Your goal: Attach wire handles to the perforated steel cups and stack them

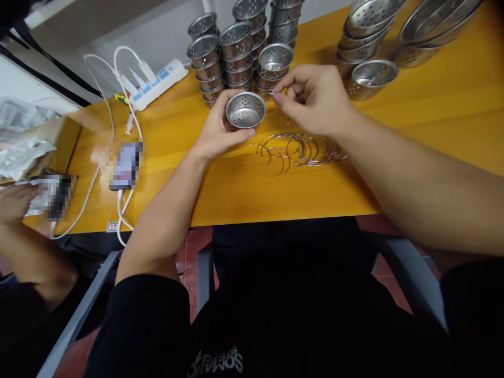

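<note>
My left hand (220, 128) is wrapped round a small perforated metal cup (246, 111), its mouth tilted toward me. To the right of the cup, my right hand (311, 100) pinches a thin metal wire (269, 94) between thumb and forefinger. The wire's tip points toward the cup's rim; whether it touches cannot be made out. Below both hands a loose heap of curved wires (303, 149) lies on the yellow table (244, 194). Just behind the cup stands a short stack of perforated cups (275, 60).
More stacked cups (238, 52) line the back. At the right stand tilted stacks (366, 31), a single cup (372, 79) and wider metal bowls (437, 31). At the left lie a power strip (159, 84), a phone (126, 165) and white cables. A co-worker's hand (18, 202) is at far left.
</note>
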The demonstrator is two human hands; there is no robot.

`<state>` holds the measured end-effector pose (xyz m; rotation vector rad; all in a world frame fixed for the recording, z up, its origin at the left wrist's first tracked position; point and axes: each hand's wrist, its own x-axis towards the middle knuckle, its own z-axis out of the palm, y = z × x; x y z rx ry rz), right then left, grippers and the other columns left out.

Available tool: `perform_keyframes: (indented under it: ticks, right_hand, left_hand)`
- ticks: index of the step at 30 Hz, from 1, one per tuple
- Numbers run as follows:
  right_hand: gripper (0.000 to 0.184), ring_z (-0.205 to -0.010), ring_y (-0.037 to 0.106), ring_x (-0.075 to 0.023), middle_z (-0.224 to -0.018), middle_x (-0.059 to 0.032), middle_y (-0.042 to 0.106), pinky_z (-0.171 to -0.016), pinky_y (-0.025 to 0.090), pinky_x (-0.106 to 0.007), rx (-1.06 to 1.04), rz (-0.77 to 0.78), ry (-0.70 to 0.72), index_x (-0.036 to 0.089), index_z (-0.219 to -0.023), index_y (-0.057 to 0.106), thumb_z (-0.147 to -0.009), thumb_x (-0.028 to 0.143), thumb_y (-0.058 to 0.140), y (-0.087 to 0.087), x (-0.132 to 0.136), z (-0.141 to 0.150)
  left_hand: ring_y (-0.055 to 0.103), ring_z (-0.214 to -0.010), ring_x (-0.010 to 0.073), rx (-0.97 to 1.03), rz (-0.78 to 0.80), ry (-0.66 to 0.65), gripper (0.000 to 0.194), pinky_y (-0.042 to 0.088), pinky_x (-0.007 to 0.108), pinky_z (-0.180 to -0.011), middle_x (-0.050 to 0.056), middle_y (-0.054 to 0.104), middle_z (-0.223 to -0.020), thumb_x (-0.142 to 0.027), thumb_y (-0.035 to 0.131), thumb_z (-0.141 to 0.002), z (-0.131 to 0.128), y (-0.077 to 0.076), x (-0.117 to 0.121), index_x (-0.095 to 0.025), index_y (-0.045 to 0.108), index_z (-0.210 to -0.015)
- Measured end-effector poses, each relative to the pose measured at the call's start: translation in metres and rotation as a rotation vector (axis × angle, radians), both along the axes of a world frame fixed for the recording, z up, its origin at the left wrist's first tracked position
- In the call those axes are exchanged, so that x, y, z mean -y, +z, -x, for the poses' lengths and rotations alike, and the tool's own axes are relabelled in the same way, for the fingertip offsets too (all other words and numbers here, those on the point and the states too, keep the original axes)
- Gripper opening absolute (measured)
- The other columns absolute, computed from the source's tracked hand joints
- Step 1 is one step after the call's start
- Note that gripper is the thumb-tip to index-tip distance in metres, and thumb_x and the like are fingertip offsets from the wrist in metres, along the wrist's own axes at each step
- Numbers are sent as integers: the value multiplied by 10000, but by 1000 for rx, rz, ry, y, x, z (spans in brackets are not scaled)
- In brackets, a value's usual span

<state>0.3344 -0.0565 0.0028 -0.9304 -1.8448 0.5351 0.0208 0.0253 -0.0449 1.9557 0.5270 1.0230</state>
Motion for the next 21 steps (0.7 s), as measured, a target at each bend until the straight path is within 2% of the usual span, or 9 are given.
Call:
perform_keyframes:
  ticks: [5,8,11,14,18,21]
  right_hand:
    - [402,-650,467,-157,-791,15,649,-640,456,-365,-3,-17,15,268,-1144,834,-1227,613,1023,-1,0,1]
    - [461,-653,468,-161,-787,19,633,-641,435,-368,-15,-23,17,270,-1127,824,-1222,684,1003,0,2,2]
    - [488,-658,468,-178,-785,12,640,-649,458,-389,-17,-1,10,289,-1115,824,-1190,732,1013,3,4,2]
    - [521,-667,477,-200,-784,-2,647,-665,480,-415,-5,26,-2,307,-1099,812,-1162,787,1006,5,5,2]
    - [587,-682,478,-219,-787,-15,641,-680,469,-429,-2,33,-7,318,-1096,795,-1133,876,976,6,5,3]
    - [600,-678,470,-216,-787,-15,631,-672,451,-427,-13,35,11,316,-1096,797,-1127,888,978,4,4,3]
  left_hand:
    - [850,-1504,396,73,19,-101,1248,711,595,-1318,106,814,-1618,-890,1095,-646,-1,1,3,-356,681,-1695]
    - [854,-1505,393,70,87,-93,1262,730,579,-1303,104,814,-1622,-857,1133,-659,-2,3,6,-387,636,-1719]
    - [828,-1558,406,37,73,-85,1342,675,610,-1389,112,806,-1627,-956,1172,-576,-4,5,9,-388,643,-1671]
    - [821,-1556,422,-54,47,-24,1423,635,656,-1400,134,797,-1591,-1051,1145,-589,-7,6,11,-330,628,-1701]
    - [857,-1424,384,-69,58,18,1317,682,639,-1326,129,828,-1525,-990,1169,-645,-5,7,12,-330,676,-1672]
    - [868,-1418,364,-53,62,-15,1205,711,587,-1289,127,842,-1543,-881,1177,-718,0,9,11,-315,687,-1663]
